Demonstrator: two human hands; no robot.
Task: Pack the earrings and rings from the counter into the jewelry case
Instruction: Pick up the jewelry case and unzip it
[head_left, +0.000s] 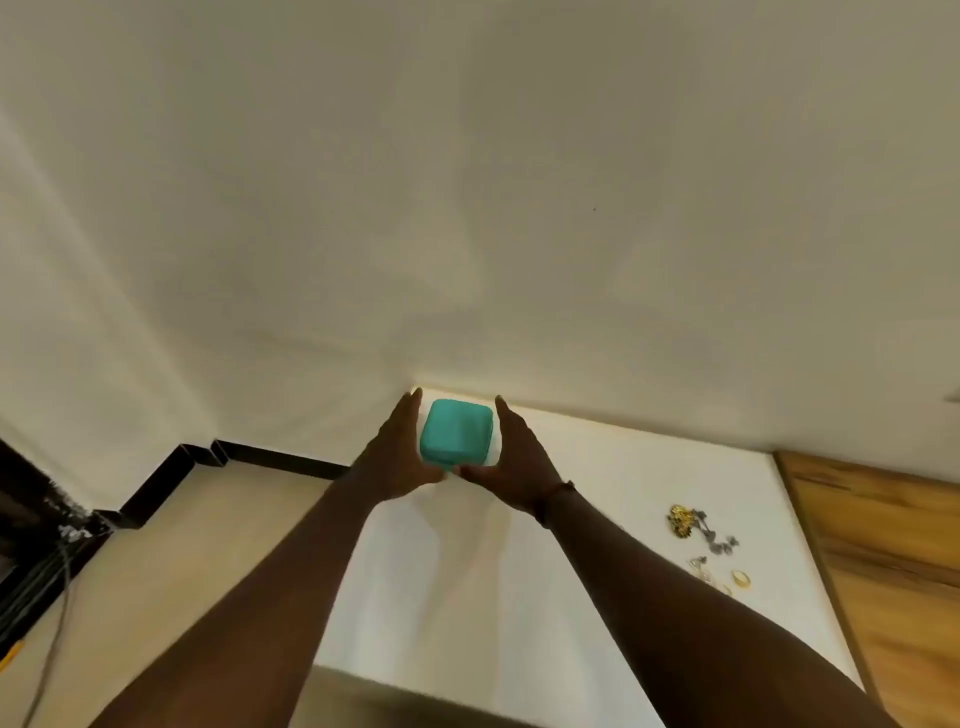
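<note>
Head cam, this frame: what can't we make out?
1. Head view: small square teal jewelry case is closed; its lid hides the interior.
2. Head view: left hand and right hand cover the case's sides, so contact is unclear.
3. Head view: gold and silver jewelry cluster on the white counter is too small and blurred to count pieces.

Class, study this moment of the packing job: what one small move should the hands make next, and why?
Probably draw the teal case nearer and open its lid. It looks closed and sits at the far corner of the white counter. The left hand and right hand flank it with straight fingers, while the earrings and rings lie loose further right on the counter.
</note>
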